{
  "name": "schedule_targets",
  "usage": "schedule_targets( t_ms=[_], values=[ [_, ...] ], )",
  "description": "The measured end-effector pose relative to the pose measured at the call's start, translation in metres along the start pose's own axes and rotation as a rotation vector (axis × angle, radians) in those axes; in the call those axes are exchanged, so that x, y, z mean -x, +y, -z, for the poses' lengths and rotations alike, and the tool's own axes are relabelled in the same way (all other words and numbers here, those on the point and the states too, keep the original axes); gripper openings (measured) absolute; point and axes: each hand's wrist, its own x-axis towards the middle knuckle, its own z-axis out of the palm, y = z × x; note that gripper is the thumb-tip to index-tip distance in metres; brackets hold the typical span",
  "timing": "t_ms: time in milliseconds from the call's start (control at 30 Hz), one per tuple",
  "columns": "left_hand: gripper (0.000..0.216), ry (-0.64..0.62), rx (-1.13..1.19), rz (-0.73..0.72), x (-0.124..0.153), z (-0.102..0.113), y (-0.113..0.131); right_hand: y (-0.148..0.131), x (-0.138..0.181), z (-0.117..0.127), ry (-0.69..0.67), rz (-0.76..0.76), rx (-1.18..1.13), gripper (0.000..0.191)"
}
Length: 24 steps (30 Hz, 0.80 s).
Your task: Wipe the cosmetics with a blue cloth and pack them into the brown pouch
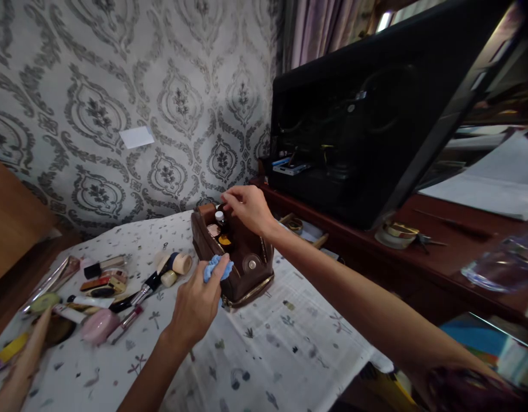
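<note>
A brown toiletry bag stands unzipped on the cloth-covered table. In its opening are a small white-capped bottle, a pale pinkish item and a round yellow-topped item. My left hand is closed on a crumpled light-blue cloth at the bag's near left side. At the far rim, my right hand has its fingers curled on the bag's edge; part of that grip is hidden. Left of the bag lie a cream-coloured jar, a pink round container and several makeup tubes.
The white patterned tablecloth covers the table. A large black television stands on the reddish-brown cabinet to the right, beside an open drawer. A tan, elongated object lies at the lower left. Patterned wallpaper is behind.
</note>
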Motion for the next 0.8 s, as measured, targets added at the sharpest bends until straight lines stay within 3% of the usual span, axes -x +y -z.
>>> schedule_targets(
  t_ms=[100, 167, 300, 400, 500, 633, 800],
  values=[
    [0.046, 0.019, 0.056, 0.024, 0.003, -0.003, -0.002, -0.006, 0.038, -0.002, 0.099, 0.148, -0.295, 0.028],
    [0.045, 0.035, 0.088, 0.067, 0.008, -0.006, -0.007, -0.012, 0.068, -0.011, 0.119, 0.248, -0.323, 0.031],
    [0.045, -0.026, 0.145, 0.146, 0.025, -0.007, -0.023, -0.018, 0.117, -0.043, -0.051, 0.594, -0.287, 0.034],
    [0.039, -0.074, 0.144, 0.206, 0.041, -0.005, -0.038, -0.019, 0.136, -0.075, -0.156, 0.668, -0.246, 0.036],
    [0.036, -0.125, 0.127, 0.276, 0.059, -0.004, -0.053, -0.020, 0.140, -0.106, -0.245, 0.589, -0.264, 0.033],
    [0.038, -0.241, 0.124, 0.372, 0.082, -0.009, -0.067, -0.025, 0.136, -0.138, -0.344, 0.332, -0.376, 0.032],
    [0.025, -0.373, 0.101, 0.399, 0.098, -0.019, -0.071, -0.021, 0.137, -0.171, -0.413, 0.054, -0.607, 0.034]
  ],
)
